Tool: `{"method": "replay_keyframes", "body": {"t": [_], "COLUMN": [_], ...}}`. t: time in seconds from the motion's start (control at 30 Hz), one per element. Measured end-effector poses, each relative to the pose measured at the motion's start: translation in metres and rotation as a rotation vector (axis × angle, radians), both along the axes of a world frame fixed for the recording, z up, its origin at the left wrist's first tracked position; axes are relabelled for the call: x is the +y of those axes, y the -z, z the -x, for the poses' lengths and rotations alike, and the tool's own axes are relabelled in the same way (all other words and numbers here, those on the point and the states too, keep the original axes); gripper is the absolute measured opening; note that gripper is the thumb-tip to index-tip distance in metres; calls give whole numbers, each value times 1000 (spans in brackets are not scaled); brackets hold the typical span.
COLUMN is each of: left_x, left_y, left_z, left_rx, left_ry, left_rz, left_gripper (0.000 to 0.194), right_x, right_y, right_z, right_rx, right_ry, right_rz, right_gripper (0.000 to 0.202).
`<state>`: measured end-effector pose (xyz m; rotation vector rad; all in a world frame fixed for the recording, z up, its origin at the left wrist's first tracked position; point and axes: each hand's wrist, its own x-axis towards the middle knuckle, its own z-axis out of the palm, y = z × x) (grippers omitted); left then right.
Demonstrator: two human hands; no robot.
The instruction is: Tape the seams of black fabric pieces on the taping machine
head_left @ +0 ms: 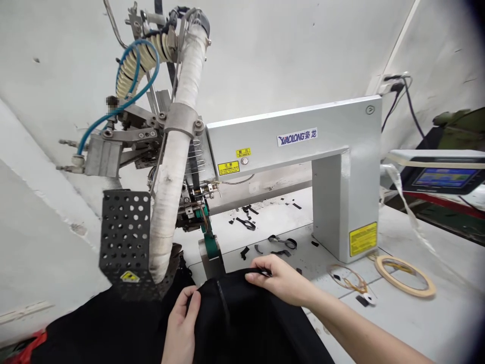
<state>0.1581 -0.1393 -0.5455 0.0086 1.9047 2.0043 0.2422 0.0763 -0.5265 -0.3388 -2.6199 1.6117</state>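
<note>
Black fabric [250, 323] spreads between my hands, with a thin dark strip running down it near its upper edge. My left hand [182, 321] pinches its left edge between thumb and fingers. My right hand [278, 278] grips the top edge farther right, fingers curled over it. Just beyond the cloth stands a green roller [211, 246] on the seam-taping machine's lower post. The machine's grey arm [265, 134] reaches across behind, with a wrapped white tube [172, 192] on its left.
A perforated black guard [125, 242] hangs at left, close to the cloth. Black scraps [282, 242], a tape roll [405, 275] and a small white spool [369, 299] lie on the white table [394, 328]. A control screen [443, 177] stands at right.
</note>
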Motion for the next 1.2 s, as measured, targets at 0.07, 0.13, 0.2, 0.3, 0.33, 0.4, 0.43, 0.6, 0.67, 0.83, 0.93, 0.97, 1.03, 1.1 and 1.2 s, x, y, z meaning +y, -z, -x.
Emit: {"method": "replay_keyframes", "body": {"t": [0.07,0.13,0.2,0.3,0.33,0.4,0.43,0.6,0.67,0.83,0.93,0.97,1.03,1.1,1.2], "left_x": [-3,-4,-3,0,0,-2,-4,-10,-11,-9,-9,-9,-11,-12,-14], "left_y": [11,21,28,31,31,30,30,33,34,33,35,36,38,41,44], "left_z": [2,2,0,-3,-4,-3,-3,0,0,0,1,1,3,4,7], "left_rx": [40,37,25,-3,-10,-17,-17,-17,-16,1,9,12,12,3,-9], "left_ry": [10,27,41,59,65,79,87,71,63,53,52,54,77,113,152], "left_rz": [37,35,7,-32,-30,-15,-7,-16,-24,-9,-8,-10,-12,-5,12], "left_gripper": [43,45,46,45,44,44,45,44,44,44,45,45,45,45,45], "right_x": [0,-4,-11,-23,-26,-31,-32,-28,-26,-22,-16,-13,-8,-5,-9], "right_y": [5,10,14,17,18,19,21,31,33,31,30,30,29,29,28], "right_z": [10,27,51,88,99,115,121,132,132,131,135,136,136,131,122], "right_rx": [91,283,494,694,724,744,741,709,717,717,699,691,700,775,886], "right_ry": [51,152,250,347,374,402,401,384,369,239,236,228,211,208,165], "right_rz": [-30,-85,-151,-208,-215,-210,-196,-11,38,35,17,6,-15,-28,-65], "right_gripper": [27,24,24,22,18,12,11,9,8,5,5,5,7,13,13]}}
